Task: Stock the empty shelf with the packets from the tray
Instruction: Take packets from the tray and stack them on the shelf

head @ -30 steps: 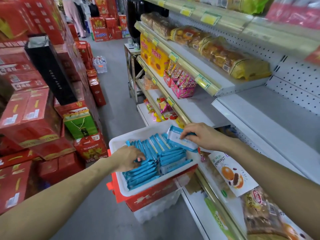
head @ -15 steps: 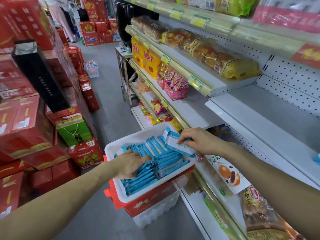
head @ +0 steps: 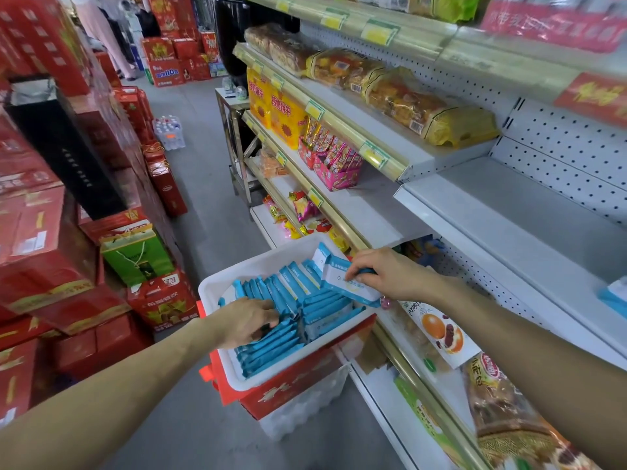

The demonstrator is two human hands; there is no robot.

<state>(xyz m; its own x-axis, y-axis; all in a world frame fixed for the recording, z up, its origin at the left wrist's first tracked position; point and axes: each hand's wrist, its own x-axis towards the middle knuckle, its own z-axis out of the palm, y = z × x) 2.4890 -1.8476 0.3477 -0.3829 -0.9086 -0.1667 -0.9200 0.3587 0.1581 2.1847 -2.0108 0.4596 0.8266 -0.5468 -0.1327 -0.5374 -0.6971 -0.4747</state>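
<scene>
Above the tray's far right corner, your right hand (head: 386,276) holds a white-and-blue packet (head: 346,283). Its fingers are curled round the packet's right end, and the packet is tilted, its lower edge just over the rows beneath. Inside the tray (head: 258,262), the other packets (head: 288,334) stand on edge in tight blue rows. Your left hand (head: 247,320) reaches into the row on the tray's left side with its fingers bent down among them. The tips are buried, so I cannot tell whether they have closed on one.

Under the tray sits a red box (head: 298,385). Right of the tray and higher lies the empty shelf (head: 509,225), grey and nearly bare, with one blue packet (head: 614,296) at its far end, well apart from the tray. Just right of the tray and lower, bread bags (head: 437,330) fill another shelf.

Watch three things. You hold the lifted packet by one end only, so a quick swing up and right of the tray could let it slip, or catch it on a shelf lip. The rows are packed close, so pulling with your left hand may drag neighbours out over the tray's rim. The tray looks perched on the box, and pressing down on its left side could tip it.
</scene>
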